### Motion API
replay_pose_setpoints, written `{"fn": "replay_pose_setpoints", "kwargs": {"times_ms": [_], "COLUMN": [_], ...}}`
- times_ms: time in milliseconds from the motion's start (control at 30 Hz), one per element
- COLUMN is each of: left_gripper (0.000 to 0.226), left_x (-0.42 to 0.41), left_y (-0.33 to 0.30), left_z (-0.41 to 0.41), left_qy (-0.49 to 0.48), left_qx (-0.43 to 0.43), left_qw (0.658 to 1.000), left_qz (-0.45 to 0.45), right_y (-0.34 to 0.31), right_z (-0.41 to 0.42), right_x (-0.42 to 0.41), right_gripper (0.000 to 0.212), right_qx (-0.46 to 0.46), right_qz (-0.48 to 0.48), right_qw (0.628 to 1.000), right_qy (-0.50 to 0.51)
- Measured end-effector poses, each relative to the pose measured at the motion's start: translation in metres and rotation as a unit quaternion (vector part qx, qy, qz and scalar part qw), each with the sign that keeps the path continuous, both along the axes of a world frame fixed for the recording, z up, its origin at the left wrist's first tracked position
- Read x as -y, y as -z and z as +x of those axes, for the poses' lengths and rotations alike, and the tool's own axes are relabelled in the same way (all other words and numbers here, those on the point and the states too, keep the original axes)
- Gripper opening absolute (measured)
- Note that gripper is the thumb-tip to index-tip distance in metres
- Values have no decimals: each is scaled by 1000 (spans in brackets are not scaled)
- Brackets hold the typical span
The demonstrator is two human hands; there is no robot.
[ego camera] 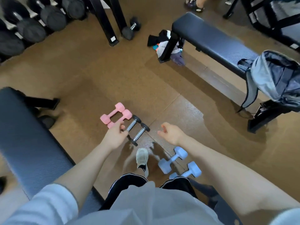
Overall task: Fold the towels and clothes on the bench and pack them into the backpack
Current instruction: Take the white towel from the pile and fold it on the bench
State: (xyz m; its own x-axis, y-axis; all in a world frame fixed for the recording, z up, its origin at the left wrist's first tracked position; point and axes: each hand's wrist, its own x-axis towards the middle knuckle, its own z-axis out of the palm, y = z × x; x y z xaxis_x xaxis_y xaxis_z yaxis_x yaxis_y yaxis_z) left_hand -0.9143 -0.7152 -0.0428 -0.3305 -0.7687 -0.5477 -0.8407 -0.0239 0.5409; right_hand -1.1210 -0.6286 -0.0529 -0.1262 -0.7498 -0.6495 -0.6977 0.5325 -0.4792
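A heap of black, white and purple clothes (164, 44) lies on the floor by the leg of the far blue bench (211, 41). A grey backpack (276, 78) stands open on that bench's right end, straps hanging down. My left hand (116, 135) hovers loosely curled over the floor and holds nothing. My right hand (172, 133) hangs beside it, fingers relaxed and empty. Both hands are well short of the clothes and the backpack.
Two pink dumbbells (116, 115), two chrome dumbbells (138, 129) and two blue dumbbells (177, 162) lie on the brown floor near my shoe (142, 158). A second blue bench (29, 143) is at the left. A dumbbell rack (32, 25) fills the far left.
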Motion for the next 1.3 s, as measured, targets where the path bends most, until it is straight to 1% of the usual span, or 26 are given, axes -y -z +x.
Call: {"fn": "replay_pose_setpoints", "kwargs": {"times_ms": [67, 167, 200, 267, 333, 500, 600, 667, 767, 867, 933, 1033, 1100, 1200, 1300], "left_gripper": [45, 24, 26, 45, 51, 49, 50, 51, 51, 52, 52, 51, 51, 52, 52], "left_x": [44, 105, 122, 152, 180, 248, 293, 329, 389, 449, 489, 537, 568, 619, 675], "left_y": [-5, -13, -15, -20, -21, -7, 6, 13, 12, -1, -10, -21, -22, -19, -13], "left_z": [-7, -21, -28, -46, -68, -143, -199, -240, -302, -353, -378, -394, -394, -391, -388], "left_qy": [4, 10, 9, 13, 21, 30, 81, 97, 110, 150, 151, 113, 91, 79, 77], "left_qx": [-13, -15, -16, -21, -26, -54, -75, -83, -70, -36, -35, -43, -37, -23, -9], "left_qw": [1000, 1000, 1000, 1000, 999, 998, 994, 992, 991, 988, 988, 992, 995, 997, 997], "left_qz": [6, -12, -15, -9, -3, 9, -12, -14, -11, -13, -26, -33, -19, -11, -26], "right_y": [-2, -8, -12, -19, -23, -11, 7, 17, 21, 11, 4, -4, -6, -3, 4], "right_z": [-6, -19, -27, -46, -71, -140, -191, -230, -284, -329, -352, -369, -372, -373, -373], "right_x": [42, 98, 112, 136, 157, 207, 249, 286, 347, 407, 447, 503, 537, 590, 642], "right_gripper": [50, 51, 52, 52, 52, 50, 47, 45, 46, 50, 48, 42, 46, 48, 48], "right_qx": [-3, -3, -2, -1, -8, -48, -66, -71, -70, -42, -34, -27, 6, 55, 71], "right_qz": [2, -9, -13, -21, -24, -18, -18, -8, 15, 42, 48, 30, 26, 17, 17], "right_qw": [1000, 999, 999, 998, 996, 989, 985, 984, 981, 983, 984, 989, 989, 984, 981], "right_qy": [16, 35, 44, 65, 88, 139, 156, 162, 181, 176, 165, 144, 144, 169, 180]}}
